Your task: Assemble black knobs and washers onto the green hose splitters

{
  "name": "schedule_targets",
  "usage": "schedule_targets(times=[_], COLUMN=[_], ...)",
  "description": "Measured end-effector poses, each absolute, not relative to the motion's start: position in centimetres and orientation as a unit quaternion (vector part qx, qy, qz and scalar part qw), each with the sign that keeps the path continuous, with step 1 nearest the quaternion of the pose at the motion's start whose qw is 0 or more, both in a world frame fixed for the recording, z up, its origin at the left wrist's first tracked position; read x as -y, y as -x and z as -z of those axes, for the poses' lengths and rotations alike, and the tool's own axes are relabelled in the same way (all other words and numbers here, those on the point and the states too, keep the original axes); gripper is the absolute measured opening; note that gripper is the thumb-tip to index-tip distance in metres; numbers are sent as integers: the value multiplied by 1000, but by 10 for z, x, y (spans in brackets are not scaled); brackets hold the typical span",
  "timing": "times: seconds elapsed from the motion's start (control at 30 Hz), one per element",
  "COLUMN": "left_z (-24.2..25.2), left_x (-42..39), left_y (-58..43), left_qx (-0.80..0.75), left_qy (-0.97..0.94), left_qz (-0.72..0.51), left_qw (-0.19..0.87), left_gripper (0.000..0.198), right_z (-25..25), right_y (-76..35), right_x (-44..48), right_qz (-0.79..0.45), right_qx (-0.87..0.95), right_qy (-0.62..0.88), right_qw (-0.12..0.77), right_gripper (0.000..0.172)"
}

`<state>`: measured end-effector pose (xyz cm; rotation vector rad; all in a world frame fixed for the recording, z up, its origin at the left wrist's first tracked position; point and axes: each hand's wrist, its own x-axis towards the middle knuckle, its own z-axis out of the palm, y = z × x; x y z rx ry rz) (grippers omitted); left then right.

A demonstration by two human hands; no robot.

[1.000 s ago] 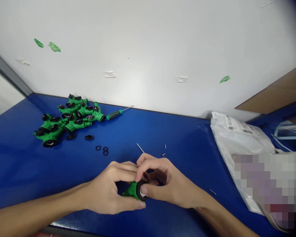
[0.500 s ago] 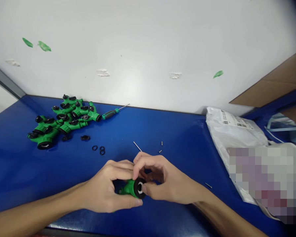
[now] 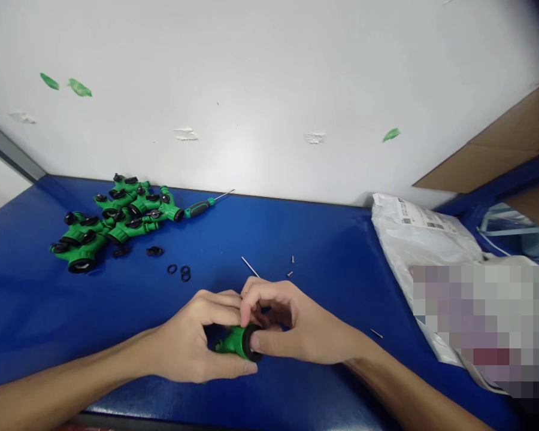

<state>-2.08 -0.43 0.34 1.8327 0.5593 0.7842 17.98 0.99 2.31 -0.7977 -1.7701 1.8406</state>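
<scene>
A green hose splitter (image 3: 234, 343) with a black collar lies in my left hand (image 3: 193, 340), whose thumb runs along its near side and whose fingers wrap the far side. At the collar's open end is my right hand (image 3: 291, 323), fingers curled. Its thumb presses at the opening and covers most of it, and the forefinger touches the collar's top. Whether a small part sits under the right fingers is hidden. Just beyond the hands lies a thin metal pin (image 3: 250, 267), with two small screws (image 3: 292, 260) to its right.
Several green hose splitters (image 3: 83, 252) with black valve knobs are grouped at the left. Near them lie a screwdriver (image 3: 200, 208), a loose black knob (image 3: 154, 251) and black O-rings (image 3: 172, 269). Another pin (image 3: 376, 333) and a white plastic bag (image 3: 386, 239) are at the right.
My right thumb has moved further over the collar's opening, hiding the pale ring that showed inside. The left hand still holds the splitter; the view has shifted slightly.
</scene>
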Motion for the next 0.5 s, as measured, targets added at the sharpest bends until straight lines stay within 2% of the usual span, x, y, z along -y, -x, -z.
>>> schedule_targets(times=[0.27,0.5], left_z=[0,-1], left_x=[1,3], left_y=[22,20], left_qx=[-227,-240], left_qy=[-762,-753], left_qz=[-344,-359], left_qw=[500,496], left_gripper=[10,8], right_z=[-26,-19], right_y=[-177,-180], right_x=[-4,-7], right_qz=[-627,-670], right_qx=[673,633], right_qy=[320,293], right_qw=[228,255], right_gripper=[7,6])
